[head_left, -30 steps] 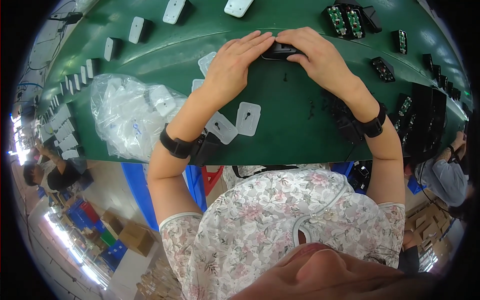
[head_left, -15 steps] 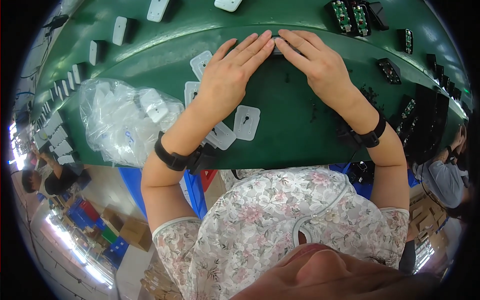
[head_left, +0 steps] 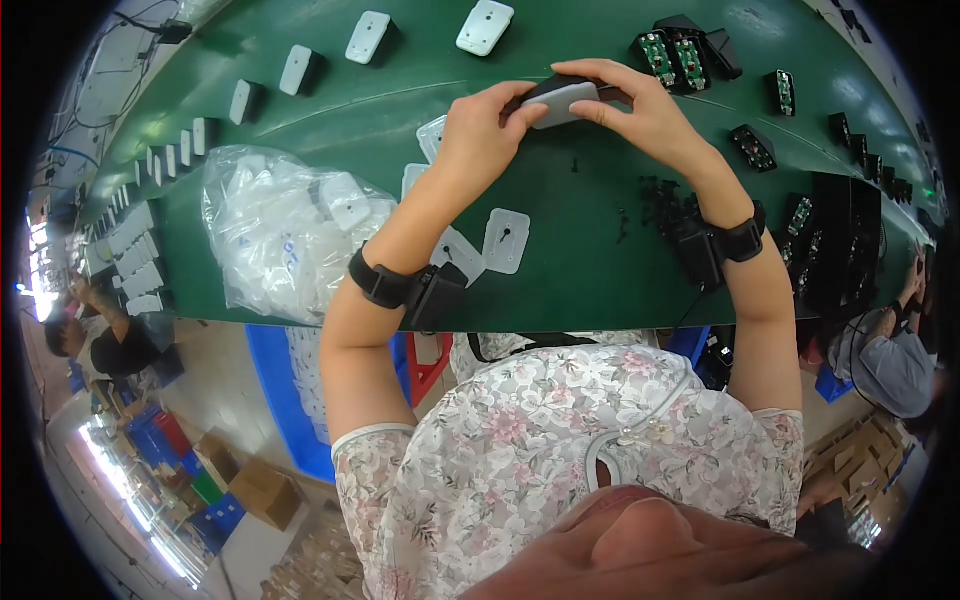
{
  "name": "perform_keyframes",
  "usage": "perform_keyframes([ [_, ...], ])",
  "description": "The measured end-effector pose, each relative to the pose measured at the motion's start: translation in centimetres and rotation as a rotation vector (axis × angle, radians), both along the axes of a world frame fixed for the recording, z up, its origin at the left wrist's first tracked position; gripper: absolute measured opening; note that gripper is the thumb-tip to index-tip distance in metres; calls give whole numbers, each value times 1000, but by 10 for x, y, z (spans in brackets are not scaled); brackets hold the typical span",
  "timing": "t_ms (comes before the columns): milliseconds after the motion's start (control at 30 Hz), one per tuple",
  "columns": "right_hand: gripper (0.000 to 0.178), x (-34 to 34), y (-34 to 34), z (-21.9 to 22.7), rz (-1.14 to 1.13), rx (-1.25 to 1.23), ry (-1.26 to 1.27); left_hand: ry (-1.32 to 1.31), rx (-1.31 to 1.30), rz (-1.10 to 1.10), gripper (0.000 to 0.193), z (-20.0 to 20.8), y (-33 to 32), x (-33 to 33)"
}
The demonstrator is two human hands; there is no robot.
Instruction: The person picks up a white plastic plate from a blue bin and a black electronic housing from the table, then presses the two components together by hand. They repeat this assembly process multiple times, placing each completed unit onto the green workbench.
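A black housing with a light grey cover is held just above the green table, tilted so the cover faces me. My left hand grips its left end with thumb and fingers. At the opposite end, my right hand holds it, thumb on the near side and fingers over the far edge. Nearer to me lie loose pale covers, one with a dark keyhole-shaped slot and another partly behind my left wrist strap. A scatter of small black parts lies left of my right forearm.
A clear plastic bag of white covers sits on the left. Black housings with green circuit boards stand at the far right. Covered units line the far left. Blue bins are below the table edge; other people work at both sides.
My hands lay with straight fingers over the housing; now they grip its two ends. The housing is tilted up, showing its grey cover. The whole view has shifted slightly.
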State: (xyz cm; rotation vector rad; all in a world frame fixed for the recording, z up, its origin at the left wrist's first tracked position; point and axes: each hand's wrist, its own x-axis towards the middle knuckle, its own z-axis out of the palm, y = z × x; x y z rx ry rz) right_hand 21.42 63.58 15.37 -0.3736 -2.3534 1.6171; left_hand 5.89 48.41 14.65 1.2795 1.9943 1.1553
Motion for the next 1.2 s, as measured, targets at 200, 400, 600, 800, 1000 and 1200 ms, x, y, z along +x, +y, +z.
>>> perform_keyframes([
  [200,36,-11,-16,7,30,257,16,-24,40,41,30,7,-22,-2],
  [400,43,-33,-26,3,-21,228,96,-42,50,109,28,10,-29,-21],
  [600,44,-47,1,7,-144,156,164,-257,95,293,29,-7,-16,-89],
  [800,32,-78,60,4,-443,710,211,-389,-54,396,27,-18,8,-118],
  [1000,37,-124,78,15,-104,1156,52,-132,-357,362,29,-7,2,-126],
  [1200,36,-166,92,-13,-50,1378,-447,607,-451,341,39,11,-50,-68],
])
